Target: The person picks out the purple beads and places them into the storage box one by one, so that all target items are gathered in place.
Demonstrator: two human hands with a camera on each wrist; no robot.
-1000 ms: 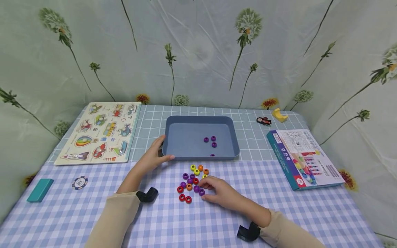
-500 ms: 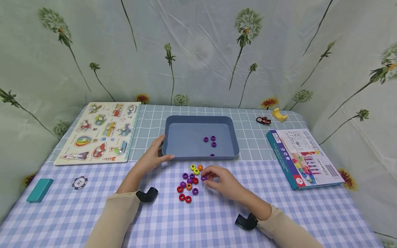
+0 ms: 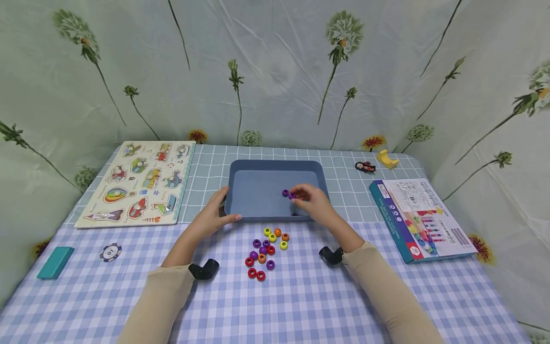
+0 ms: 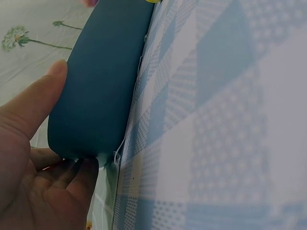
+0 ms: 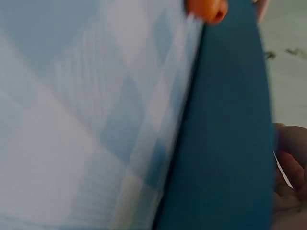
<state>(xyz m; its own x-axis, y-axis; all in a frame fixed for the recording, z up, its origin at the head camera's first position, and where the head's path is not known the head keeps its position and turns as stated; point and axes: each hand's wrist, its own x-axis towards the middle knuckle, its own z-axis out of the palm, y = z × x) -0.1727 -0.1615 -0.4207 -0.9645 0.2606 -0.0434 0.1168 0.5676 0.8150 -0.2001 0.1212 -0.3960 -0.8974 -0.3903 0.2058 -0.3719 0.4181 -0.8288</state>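
My left hand [image 3: 211,215] holds the front left corner of the blue-grey tray [image 3: 258,220]. Its thumb lies at the front rim, and the left wrist view has the other fingers [image 4: 81,184] curled round the corner. Over the tray's right half, my right hand [image 3: 315,205] pinches a purple bead [image 3: 292,196] between thumb and fingertips. Another purple bead [image 3: 285,193] lies on the tray floor just left of it; the hand covers others. In front of the tray, loose purple, red [image 3: 260,275], orange [image 3: 278,232] and yellow beads [image 3: 283,245] are spread on the checked cloth.
A wooden picture puzzle [image 3: 137,186] lies at the left, with a teal block [image 3: 56,263] and a poker chip [image 3: 110,252] before it. On the right are a boxed toy set [image 3: 423,220], a small figure [image 3: 365,167] and a yellow crescent piece [image 3: 387,159].
My right hand has picked a purple bead from the pile and carried it up and away from me, over the tray. The left hand has stayed at the tray's corner.
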